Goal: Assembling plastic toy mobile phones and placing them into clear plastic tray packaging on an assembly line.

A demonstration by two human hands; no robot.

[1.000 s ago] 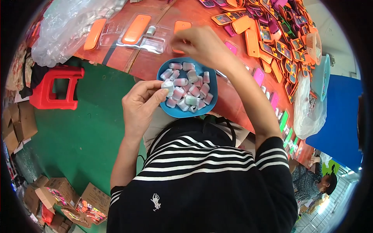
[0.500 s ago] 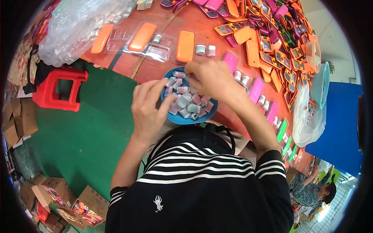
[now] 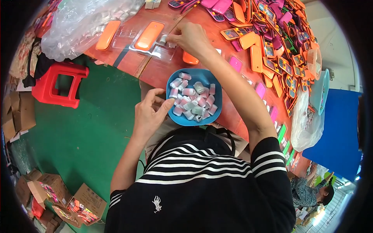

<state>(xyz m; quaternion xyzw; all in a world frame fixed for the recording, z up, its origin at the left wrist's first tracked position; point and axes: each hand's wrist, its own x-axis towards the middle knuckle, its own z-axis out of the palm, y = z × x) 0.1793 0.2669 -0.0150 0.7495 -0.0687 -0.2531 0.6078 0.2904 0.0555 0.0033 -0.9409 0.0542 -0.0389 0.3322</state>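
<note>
Pinching: your right hand [image 3: 189, 38], fingertips closed on a white roll [image 3: 171, 44] at the clear tray [image 3: 162, 53], beside an orange case [image 3: 150, 35]. Your left hand [image 3: 149, 113]: thumb and fingers parted, gripping nothing visible, at the rim of the blue bowl [image 3: 191, 123], seemingly steadying it. Bowl: holds more rolls [image 3: 201, 101], close to you, apparently for short reach. Beyond: heaped phones [image 3: 285, 66].

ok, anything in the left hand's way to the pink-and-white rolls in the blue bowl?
Nothing visible above them. The pink-and-white rolls lie in the open-topped blue bowl; the left hand is at its left rim, the only edge there. The right forearm passes by the far right corner, clear of that path.
</note>
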